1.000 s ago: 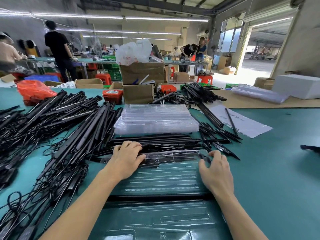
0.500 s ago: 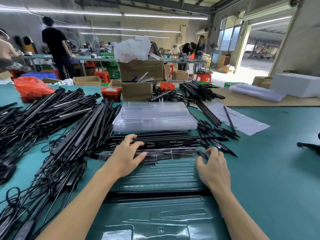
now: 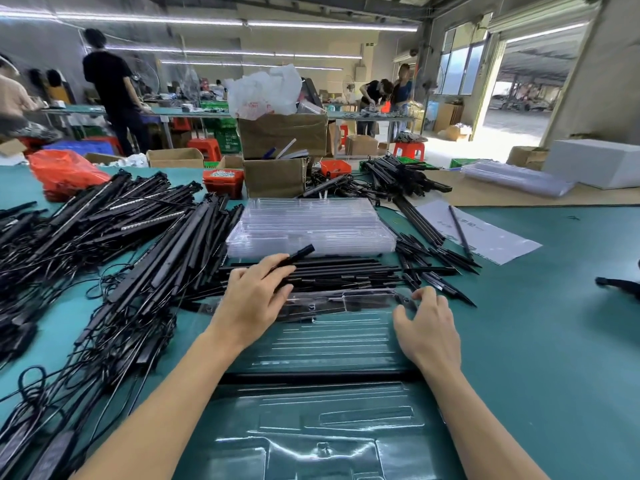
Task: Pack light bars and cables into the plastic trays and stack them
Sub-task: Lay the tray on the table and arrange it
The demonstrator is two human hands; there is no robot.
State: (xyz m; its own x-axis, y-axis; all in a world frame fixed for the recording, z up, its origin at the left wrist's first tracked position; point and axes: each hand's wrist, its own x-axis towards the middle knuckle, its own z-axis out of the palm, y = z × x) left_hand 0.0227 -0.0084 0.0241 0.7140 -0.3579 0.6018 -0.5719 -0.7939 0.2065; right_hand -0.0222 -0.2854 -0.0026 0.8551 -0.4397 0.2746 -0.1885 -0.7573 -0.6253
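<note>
Light bar (image 3: 294,257) in left hand (image 3: 254,299), right hand (image 3: 427,327) on tray (image 3: 346,337)

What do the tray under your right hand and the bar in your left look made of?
Tray: thin clear plastic, glossy; the green table shows through and its ridges catch glare. Light bar in the left hand: matte black, probably plastic or coated metal; cannot tell which.

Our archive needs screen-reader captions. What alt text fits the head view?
A person's left hand grips a black light bar over a clear plastic tray on a green table; the right hand touches the tray's far corner. Heaps of bars and cables surround it.
</note>
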